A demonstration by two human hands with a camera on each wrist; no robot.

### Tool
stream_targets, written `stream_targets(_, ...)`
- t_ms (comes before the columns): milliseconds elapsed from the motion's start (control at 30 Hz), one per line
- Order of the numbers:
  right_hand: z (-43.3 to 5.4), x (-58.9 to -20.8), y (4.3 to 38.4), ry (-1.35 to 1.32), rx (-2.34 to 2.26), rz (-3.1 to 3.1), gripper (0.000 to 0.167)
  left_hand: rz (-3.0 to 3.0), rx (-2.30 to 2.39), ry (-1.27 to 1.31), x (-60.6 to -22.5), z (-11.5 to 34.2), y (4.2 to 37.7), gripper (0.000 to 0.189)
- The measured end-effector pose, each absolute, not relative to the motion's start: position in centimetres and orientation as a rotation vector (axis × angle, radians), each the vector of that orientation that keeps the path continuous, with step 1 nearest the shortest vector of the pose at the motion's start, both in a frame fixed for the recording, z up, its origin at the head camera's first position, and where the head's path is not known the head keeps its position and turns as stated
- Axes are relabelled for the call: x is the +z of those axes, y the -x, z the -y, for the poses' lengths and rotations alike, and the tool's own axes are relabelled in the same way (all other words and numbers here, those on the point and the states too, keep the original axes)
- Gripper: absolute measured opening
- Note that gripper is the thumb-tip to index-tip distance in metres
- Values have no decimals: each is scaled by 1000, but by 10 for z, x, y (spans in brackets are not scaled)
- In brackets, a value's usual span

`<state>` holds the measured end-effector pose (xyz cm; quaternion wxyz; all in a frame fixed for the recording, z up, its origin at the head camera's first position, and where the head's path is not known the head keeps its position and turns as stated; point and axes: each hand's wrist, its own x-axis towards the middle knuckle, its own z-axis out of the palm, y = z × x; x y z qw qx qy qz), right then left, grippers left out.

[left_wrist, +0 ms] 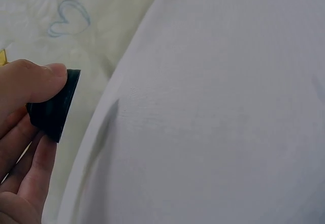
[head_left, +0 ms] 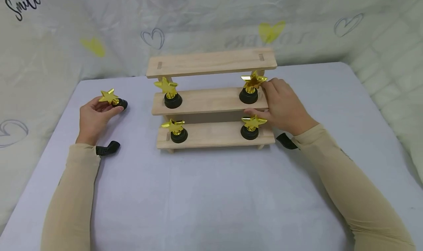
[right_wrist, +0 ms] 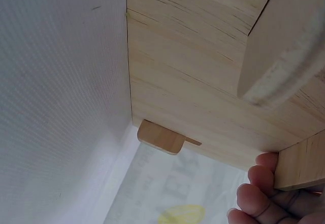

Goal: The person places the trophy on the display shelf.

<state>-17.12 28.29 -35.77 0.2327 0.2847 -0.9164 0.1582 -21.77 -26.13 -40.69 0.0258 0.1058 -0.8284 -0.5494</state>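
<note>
On the left, my left hand pinches a small gold star trophy by its black base, tilted and held over the table. The left wrist view shows the thumb and fingers around that black base, while most of the star is out of frame. A three-tier wooden shelf stands mid-table. My right hand grips its right side at the middle tier, close to a star trophy. In the right wrist view, curled fingers wrap around a wooden part.
More star trophies stand at the ends of the lower two tiers: upper left, lower left and lower right. The top board carries nothing. A white cloth covers the table; a printed sheet hangs behind.
</note>
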Motion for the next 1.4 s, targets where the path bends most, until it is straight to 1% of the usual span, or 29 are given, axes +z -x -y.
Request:
stream_targets(200,-279,-363,174,-787,420,2495,101,2605,-1618,-250,-398,259,218,57)
stream_targets(433,-275,-368,182,-789,402,2487,103,2633,-1533,-170,-384,260,223,50)
stream_targets(633,-272,-369,185,-765,396,2504,109,2669,-1473,-96,-369,257,228,55)
stream_targets(800,-271,-372,187,-761,402,2499,110,2661,-1453,-51,-354,254,233,59)
stream_targets(1067,-270,-374,191,-768,404,2486,106,2623,-1440,34,-334,241,236,51)
stream_targets(1400,-270,-375,193,-753,390,2516,106,2654,-1349,120,-313,228,238,54)
